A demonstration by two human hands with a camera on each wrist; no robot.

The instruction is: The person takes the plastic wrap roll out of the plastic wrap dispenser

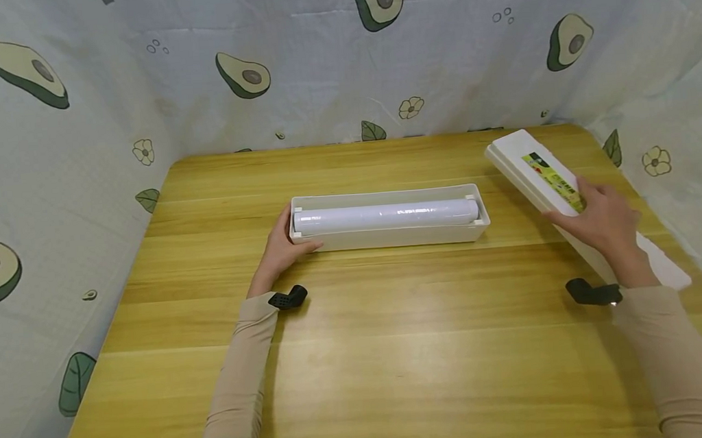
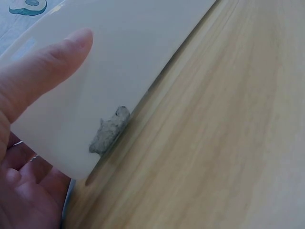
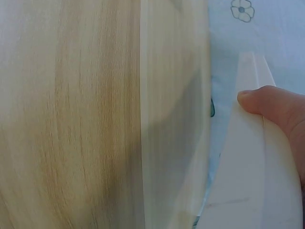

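Note:
A long white plastic box (image 1: pixel 390 238) without its cover lies crosswise on the table, a roll of cling film (image 1: pixel 384 216) inside it. My left hand (image 1: pixel 280 250) grips the box's left end, the thumb on the front wall and the fingers behind the end. Low on that wall, the left wrist view shows a rough grey patch (image 2: pixel 110 131). On the right, my right hand (image 1: pixel 610 223) holds the long white lid (image 1: pixel 520 150), slanted, with a yellow-green label (image 1: pixel 552 181) on top. In the right wrist view the thumb presses the lid (image 3: pixel 243 157); the other fingers are hidden.
The wooden table (image 1: pixel 399 353) has rounded corners, and its right edge runs close beside the lid. Behind and at both sides hangs a pale curtain (image 1: pixel 318 111) printed with avocados. Each wrist wears a small black camera mount (image 1: pixel 288 298).

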